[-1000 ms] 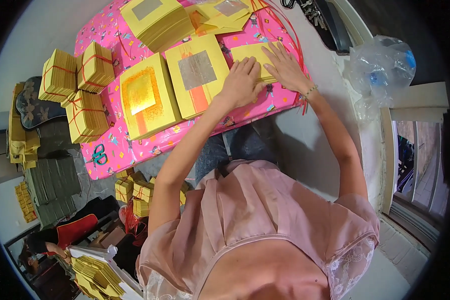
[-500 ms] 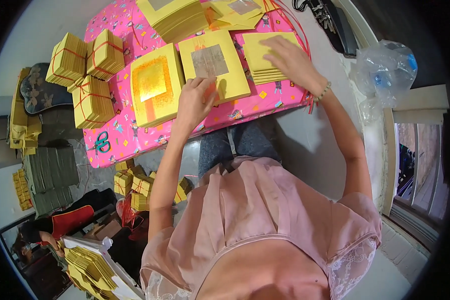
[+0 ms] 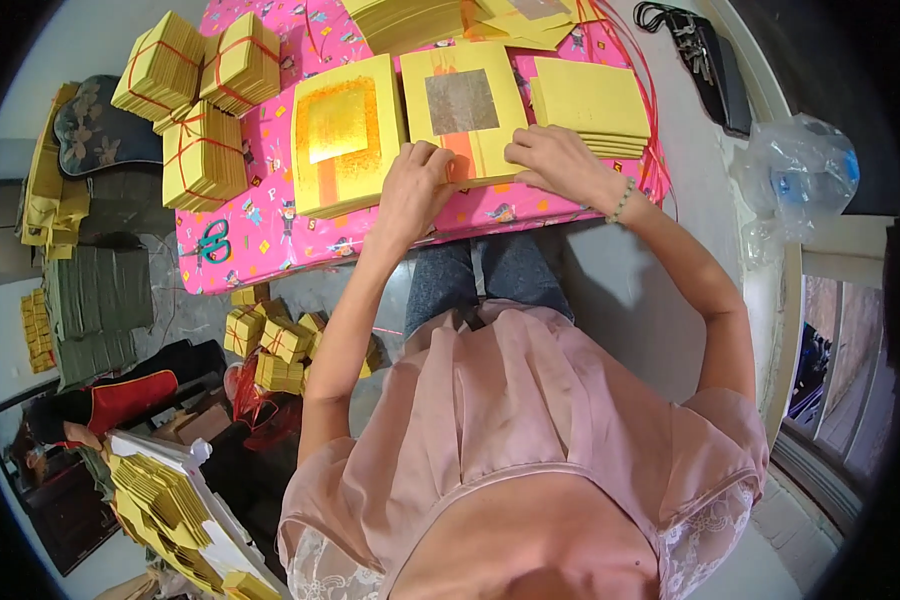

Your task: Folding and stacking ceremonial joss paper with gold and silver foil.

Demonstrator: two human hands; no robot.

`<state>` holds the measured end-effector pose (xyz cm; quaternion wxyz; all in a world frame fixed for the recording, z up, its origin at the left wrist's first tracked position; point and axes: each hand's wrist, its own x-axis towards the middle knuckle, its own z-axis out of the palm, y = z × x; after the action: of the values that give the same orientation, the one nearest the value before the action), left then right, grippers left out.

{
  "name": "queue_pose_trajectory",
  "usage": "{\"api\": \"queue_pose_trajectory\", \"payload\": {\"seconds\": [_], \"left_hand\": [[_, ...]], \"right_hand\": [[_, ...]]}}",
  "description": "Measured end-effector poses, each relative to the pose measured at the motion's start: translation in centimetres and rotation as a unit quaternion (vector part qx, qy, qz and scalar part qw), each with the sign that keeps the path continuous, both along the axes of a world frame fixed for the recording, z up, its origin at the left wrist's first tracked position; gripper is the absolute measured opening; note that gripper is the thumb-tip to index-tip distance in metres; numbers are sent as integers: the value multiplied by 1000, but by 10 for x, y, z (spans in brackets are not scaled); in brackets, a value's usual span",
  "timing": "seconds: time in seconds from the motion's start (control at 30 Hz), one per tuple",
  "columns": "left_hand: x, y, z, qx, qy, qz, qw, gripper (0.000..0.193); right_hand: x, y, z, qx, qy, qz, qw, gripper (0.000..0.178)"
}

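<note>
Paper stack with silver square: near edge of our pink table. Left hand, right hand: curled over its near corners, grip we cannot tell; the right has come off the yellow pile. Leftward: gold-square stack, tied bundles, green scissors.

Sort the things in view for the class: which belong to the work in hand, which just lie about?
Likely in the work:
silver-patched yellow stack, with left hand and right hand at its near edge;
gold-patched yellow stack;
plain yellow stack;
red-tied yellow bundles.

Apparently lying about:
clear plastic bag;
keys;
patterned cushion.
</note>
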<state>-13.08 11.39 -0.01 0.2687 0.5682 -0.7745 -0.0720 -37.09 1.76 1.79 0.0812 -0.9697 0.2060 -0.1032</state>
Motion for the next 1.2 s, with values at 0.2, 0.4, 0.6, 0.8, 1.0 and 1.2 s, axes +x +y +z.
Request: {"api": "queue_pose_trajectory", "payload": {"seconds": [0.2,0.4,0.6,0.8,1.0,1.2], "left_hand": [[6,0,-4,23,25,2,999,31],[11,-3,2,46,49,-12,998,25],[15,-3,6,60,56,-21,996,27],[15,-4,5,72,86,-25,993,22],[15,-5,8,74,93,-20,993,22],[16,-6,10,86,95,-18,992,22]], "right_hand": [[-5,-7,3,65,-26,0,998,19],[-5,-11,3,92,-31,-26,995,21],[-4,-12,3,104,-35,-41,993,22],[-5,-13,2,104,-30,-44,993,22],[-5,-14,2,105,-40,-48,992,22],[-4,-16,1,112,-44,-53,991,21]]}}
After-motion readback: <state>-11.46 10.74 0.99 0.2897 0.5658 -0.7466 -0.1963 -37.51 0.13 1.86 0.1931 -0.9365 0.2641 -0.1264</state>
